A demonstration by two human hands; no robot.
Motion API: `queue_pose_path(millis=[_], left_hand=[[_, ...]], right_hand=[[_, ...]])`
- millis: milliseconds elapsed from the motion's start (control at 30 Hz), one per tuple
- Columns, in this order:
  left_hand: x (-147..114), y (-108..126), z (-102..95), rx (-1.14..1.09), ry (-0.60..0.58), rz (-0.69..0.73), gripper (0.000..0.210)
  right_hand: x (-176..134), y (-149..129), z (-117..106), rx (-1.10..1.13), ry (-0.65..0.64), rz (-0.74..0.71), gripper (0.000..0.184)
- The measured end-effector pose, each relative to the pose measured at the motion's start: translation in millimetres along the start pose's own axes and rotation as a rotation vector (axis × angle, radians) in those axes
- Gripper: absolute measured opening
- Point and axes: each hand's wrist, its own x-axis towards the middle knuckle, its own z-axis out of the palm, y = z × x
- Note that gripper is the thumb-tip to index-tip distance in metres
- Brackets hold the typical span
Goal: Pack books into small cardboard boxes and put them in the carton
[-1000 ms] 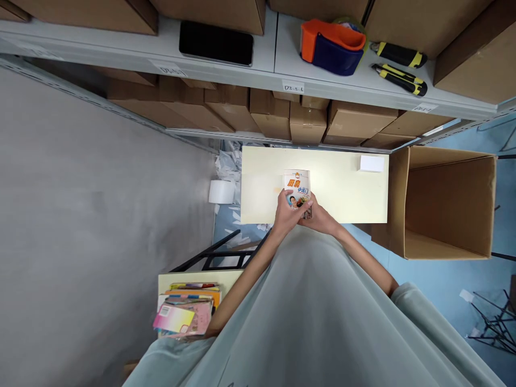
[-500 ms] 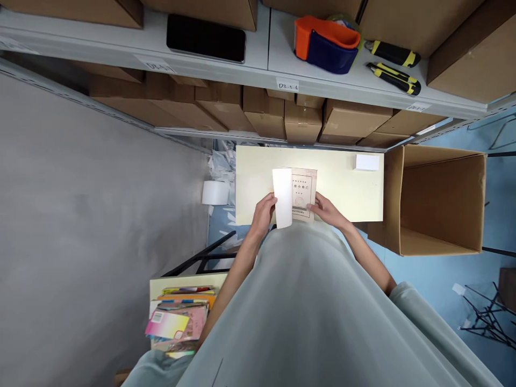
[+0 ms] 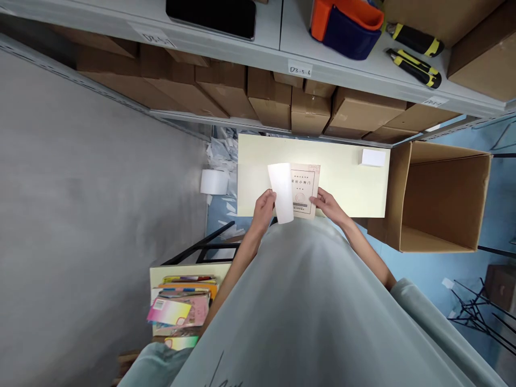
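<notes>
A thin booklet point(image 3: 305, 188) is held up over the near edge of a pale yellow table point(image 3: 258, 153). Its white front cover point(image 3: 281, 192) is turned over to the left, and a printed title page with a frame, Chinese characters and a round stamp faces me. My left hand point(image 3: 264, 208) pinches the outer edge of the turned cover. On the other side, my right hand point(image 3: 328, 206) grips the right edge of the booklet, thumb on the page and fingers behind it.
A small white block point(image 3: 373, 158) lies on the table's right. Beside it stands an open cardboard box point(image 3: 439, 201). A shelf above carries a phone point(image 3: 212, 17), tape dispenser point(image 3: 350, 32) and utility knives point(image 3: 415, 67). Lower left, booklets point(image 3: 181, 306) are piled; a white roll point(image 3: 214, 181) stands behind.
The cover is opened slightly wider to the left, showing more of the title page. My view has tilted down a little, so the shelf sits higher.
</notes>
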Motion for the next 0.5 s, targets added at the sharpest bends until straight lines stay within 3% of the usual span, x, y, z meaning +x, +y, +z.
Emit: queue_pose_path(millis=[133,333,500], left_hand=[[5,-6,3.4,-0.120,-0.071,-0.048,0.032],[10,-19,33.9,-0.133,-0.125,-0.113,0.080],[9,-29,43.8,-0.157,-0.213,-0.180,0.085]], right_hand=[[-4,-3,4,-0.007,0.015,0.062,0.065],[-5,4,11,0.035,-0.007,0.099,0.069],[-2,15,17,-0.039,0.020,0.040,0.068]])
